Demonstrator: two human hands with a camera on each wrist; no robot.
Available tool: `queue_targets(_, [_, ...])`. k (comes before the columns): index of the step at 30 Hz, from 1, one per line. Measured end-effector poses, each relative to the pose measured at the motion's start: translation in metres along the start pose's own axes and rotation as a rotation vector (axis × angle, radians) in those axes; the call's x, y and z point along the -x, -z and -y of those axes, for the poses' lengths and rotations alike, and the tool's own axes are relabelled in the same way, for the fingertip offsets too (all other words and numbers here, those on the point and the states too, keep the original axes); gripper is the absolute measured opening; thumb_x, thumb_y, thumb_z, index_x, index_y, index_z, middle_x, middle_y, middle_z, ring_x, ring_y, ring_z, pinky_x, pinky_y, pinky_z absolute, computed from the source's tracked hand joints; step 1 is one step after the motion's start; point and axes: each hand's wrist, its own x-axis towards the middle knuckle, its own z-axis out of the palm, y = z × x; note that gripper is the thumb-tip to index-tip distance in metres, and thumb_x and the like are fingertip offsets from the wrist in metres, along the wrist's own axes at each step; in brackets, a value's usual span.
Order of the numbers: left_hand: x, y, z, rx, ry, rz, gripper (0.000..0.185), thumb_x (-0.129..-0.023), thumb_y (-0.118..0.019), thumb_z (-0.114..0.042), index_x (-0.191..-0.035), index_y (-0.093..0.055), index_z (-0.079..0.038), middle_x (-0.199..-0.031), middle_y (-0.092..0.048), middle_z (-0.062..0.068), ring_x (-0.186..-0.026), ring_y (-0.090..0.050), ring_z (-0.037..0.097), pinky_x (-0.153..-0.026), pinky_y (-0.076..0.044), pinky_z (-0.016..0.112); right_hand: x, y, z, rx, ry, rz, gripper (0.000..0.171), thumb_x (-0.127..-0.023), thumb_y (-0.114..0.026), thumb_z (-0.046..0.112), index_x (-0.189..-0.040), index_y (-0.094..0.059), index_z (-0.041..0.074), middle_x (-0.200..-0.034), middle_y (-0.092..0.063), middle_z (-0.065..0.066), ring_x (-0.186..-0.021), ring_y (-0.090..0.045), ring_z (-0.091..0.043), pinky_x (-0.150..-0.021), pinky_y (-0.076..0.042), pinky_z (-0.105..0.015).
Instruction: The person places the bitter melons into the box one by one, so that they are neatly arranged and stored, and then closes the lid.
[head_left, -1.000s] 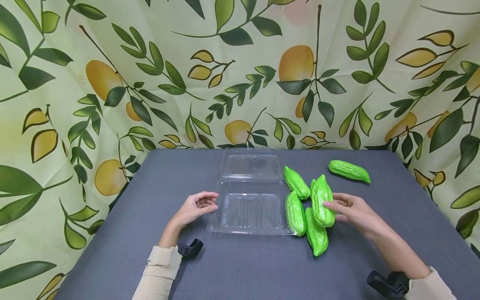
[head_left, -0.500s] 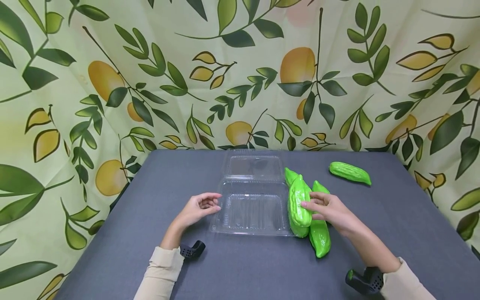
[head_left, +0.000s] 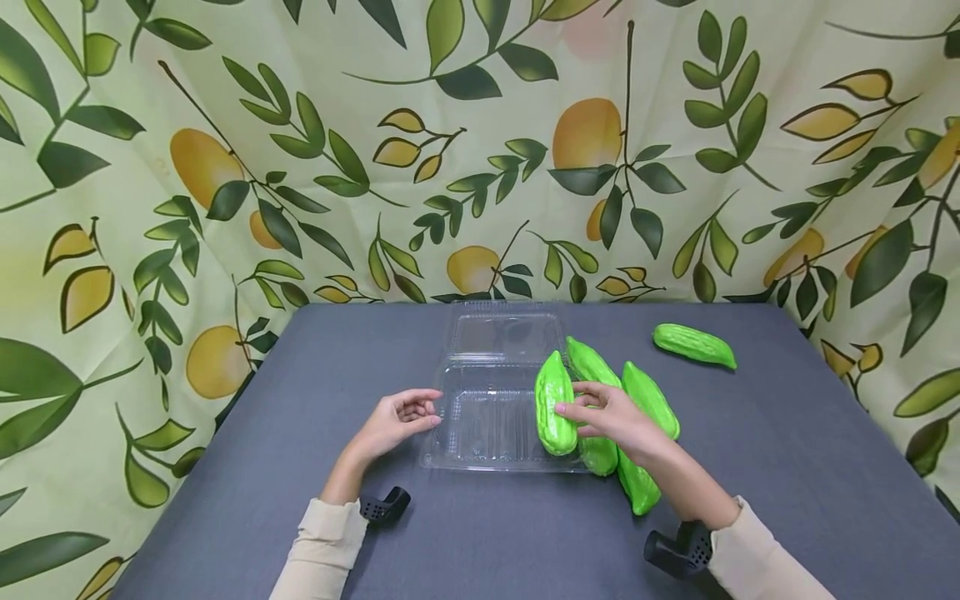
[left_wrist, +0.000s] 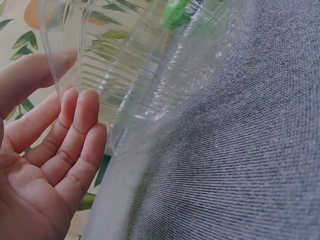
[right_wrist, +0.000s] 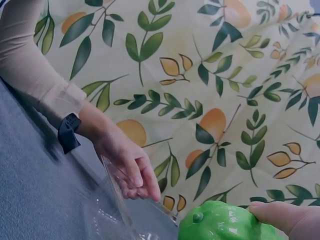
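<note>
Right hand (head_left: 611,417) pinches a green bitter gourd (head_left: 555,404), which has moved left from the gourd pile and now hangs over the right side of the clear clamshell tray (head_left: 480,421). Left hand (head_left: 393,421), fingers relaxed, steadies the tray's left rim as before; placement looks imminent.
</note>
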Motion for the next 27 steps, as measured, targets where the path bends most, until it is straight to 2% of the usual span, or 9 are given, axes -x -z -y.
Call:
queue_targets(7, [0.001,0.0,0.0,-0.014,0.014,0.003,0.045,-0.085,-0.07,-0.005,-0.124,-0.056,0.012,-0.098,-0.062,0.016,-0.081,-0.058,-0.001,-0.074,-0.052,0.013,-0.014,-0.02,0.001,-0.027,-0.018,0.002,0.073,-0.09,-0.067,0.029,-0.144,-0.033,-0.008,-0.133,-0.051,-0.029,-0.11,-0.064,-0.03,-0.091,-0.056,-0.041])
queue_targets(12, [0.001,0.0,-0.001,-0.014,0.009,0.003,0.045,-0.085,-0.07,-0.005,-0.124,-0.055,0.013,-0.097,-0.062,0.015,-0.08,-0.058,-0.002,-0.074,-0.052,0.012,-0.023,-0.032,0.002,-0.063,0.001,0.031,0.071,-0.09,-0.067,0.027,-0.142,-0.035,-0.009,-0.13,-0.053,-0.029,-0.097,-0.068,-0.019,-0.088,-0.058,-0.038])
queue_targets(16, [0.0,0.0,-0.001,-0.011,0.01,0.006,0.045,-0.085,-0.07,-0.005,-0.124,-0.056,0.013,-0.096,-0.062,0.012,-0.08,-0.059,-0.002,-0.074,-0.052,0.012,-0.029,-0.04,0.003,-0.097,0.017,0.048,0.069,-0.09,-0.067,0.026,-0.14,-0.037,-0.011,-0.12,-0.058,-0.025,-0.088,-0.068,-0.013,-0.086,-0.059,-0.037])
queue_targets(21, [0.0,0.0,-0.001,-0.009,0.005,0.008,0.045,-0.085,-0.07,-0.004,-0.124,-0.055,0.014,-0.096,-0.062,0.014,-0.08,-0.059,-0.002,-0.074,-0.052,0.012,-0.038,-0.049,0.003,-0.131,0.015,0.053,0.068,-0.088,-0.069,0.023,-0.138,-0.039,-0.011,-0.11,-0.062,-0.02,-0.084,-0.067,-0.013,-0.084,-0.059,-0.036])
queue_targets(27, [0.001,-0.001,-0.002,-0.012,-0.002,0.006,0.045,-0.085,-0.07,-0.003,-0.124,-0.055,0.014,-0.097,-0.062,0.016,-0.08,-0.058,-0.003,-0.073,-0.052,0.012,-0.047,-0.062,0.003,-0.125,-0.005,0.051,0.067,-0.087,-0.069,0.023,-0.137,-0.04,-0.012,-0.111,-0.063,-0.021,-0.085,-0.067,-0.017,-0.083,-0.059,-0.037])
